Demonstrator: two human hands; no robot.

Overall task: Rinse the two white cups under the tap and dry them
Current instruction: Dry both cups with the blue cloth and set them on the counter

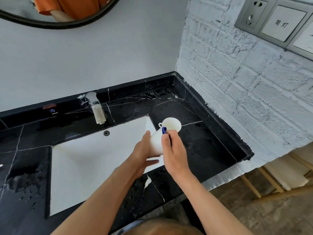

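both hands (144, 150) (174, 153) hold 1 white cup (155, 143) above the sink's (84, 167) right edge; another cup (171, 123) stands behind it.

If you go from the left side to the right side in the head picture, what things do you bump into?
Cold label → tap → left hand → right hand → wall socket → light switch.

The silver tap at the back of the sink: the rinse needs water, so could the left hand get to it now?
Probably not at once: the left hand holds the white cup. The silver tap itself stands unobstructed, with nothing between.
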